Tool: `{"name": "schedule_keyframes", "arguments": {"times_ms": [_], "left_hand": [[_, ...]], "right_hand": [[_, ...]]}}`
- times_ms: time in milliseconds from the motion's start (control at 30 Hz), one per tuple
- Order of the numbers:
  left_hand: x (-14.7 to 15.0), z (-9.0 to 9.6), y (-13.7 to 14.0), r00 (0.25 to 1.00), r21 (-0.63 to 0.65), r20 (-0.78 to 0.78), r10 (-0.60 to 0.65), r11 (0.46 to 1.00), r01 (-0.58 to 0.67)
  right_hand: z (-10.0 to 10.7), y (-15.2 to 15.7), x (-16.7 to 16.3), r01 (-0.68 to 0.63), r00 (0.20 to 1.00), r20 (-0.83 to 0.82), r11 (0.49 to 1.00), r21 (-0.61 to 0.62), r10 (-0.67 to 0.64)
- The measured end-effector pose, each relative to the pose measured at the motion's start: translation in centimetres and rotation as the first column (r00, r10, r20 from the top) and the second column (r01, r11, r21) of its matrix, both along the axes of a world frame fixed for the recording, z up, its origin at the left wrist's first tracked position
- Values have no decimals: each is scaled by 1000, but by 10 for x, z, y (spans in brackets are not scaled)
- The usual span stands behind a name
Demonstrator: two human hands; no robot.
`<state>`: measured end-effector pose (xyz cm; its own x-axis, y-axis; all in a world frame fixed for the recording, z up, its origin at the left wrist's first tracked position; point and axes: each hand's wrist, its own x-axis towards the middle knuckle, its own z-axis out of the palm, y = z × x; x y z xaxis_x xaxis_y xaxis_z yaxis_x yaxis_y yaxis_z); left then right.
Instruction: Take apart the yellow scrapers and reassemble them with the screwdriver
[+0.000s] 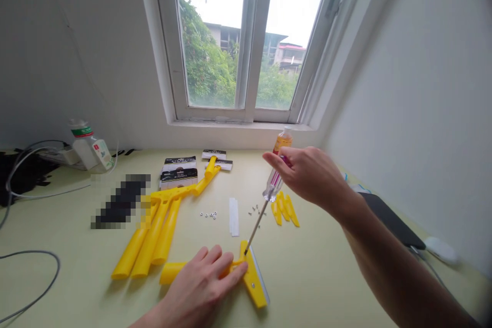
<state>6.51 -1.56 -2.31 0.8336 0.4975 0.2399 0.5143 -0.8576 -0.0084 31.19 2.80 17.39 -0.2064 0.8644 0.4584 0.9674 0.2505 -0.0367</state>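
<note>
My left hand point(205, 279) is wrapped over the handle of a yellow scraper point(251, 282), pinning it on the table, with a fingertip near its head. A metal blade strip runs along the head's right edge, and one screw shows in it. In my right hand point(311, 174) is a screwdriver point(273, 180) with a clear handle, tilted, its tip touching the upper part of the scraper head. Beyond lie a few small screws point(254, 208), several nuts point(206, 215), white blade strips point(234, 217) and yellow plastic pieces point(285, 208).
More yellow scraper handles point(166, 233) lie at left, near black-and-white packets point(179, 178). A clear bottle point(92, 151) and cables stand far left. An amber bottle point(283, 137) is behind my right hand. A dark flat device point(392, 219) and white mouse point(441, 250) lie right.
</note>
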Motion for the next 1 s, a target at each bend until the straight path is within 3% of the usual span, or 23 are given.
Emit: {"name": "schedule_keyframes", "arguments": {"times_ms": [67,133,167,200,233,300,367,433,533,567,700,767,867,900,1000], "left_hand": [[0,1,0,1000,-5,-14,4,1000,-4],[1,4,-1,1000,-14,-30,9,1000,-9],[1,5,-2,999,-18,-36,10,1000,-10],[1,7,-2,999,-19,-40,11,1000,-12],[1,8,-2,999,-16,-43,14,1000,-14],[1,9,-3,999,-8,-47,22,1000,-23],[1,10,-4,998,-5,-50,29,1000,-30],[1,10,-4,998,-7,-48,33,999,-33],[1,10,-4,999,-9,-45,29,1000,-29],[0,10,-4,999,-8,-44,27,1000,-28],[0,10,-5,998,2,-52,30,1000,-30],[0,11,-6,998,6,-54,32,999,-32],[0,11,-7,998,7,-59,34,999,-33],[0,11,-7,998,7,-61,34,999,-33],[0,12,-7,998,7,-59,34,999,-34]], "right_hand": [[12,3,5,-199,980,-14,970,-138,199],[23,4,11,-459,888,-116,834,-307,446],[26,4,13,-529,847,-166,764,-369,506],[28,4,14,-539,839,-182,737,-408,513],[29,3,14,-490,868,-151,763,-421,474],[28,3,12,-288,948,21,884,-369,318],[29,2,10,-170,960,166,939,-300,227],[33,1,8,-259,931,154,897,-357,330],[40,0,5,-432,871,1,766,-475,491],[41,1,4,-417,879,2,771,-481,476],[41,7,-1,-186,939,203,906,-380,278],[42,9,0,-239,922,186,879,-413,338],[42,13,2,-360,895,29,758,-544,445],[40,15,3,-336,908,24,762,-553,418],[34,20,3,-146,957,169,893,-425,237]]}}
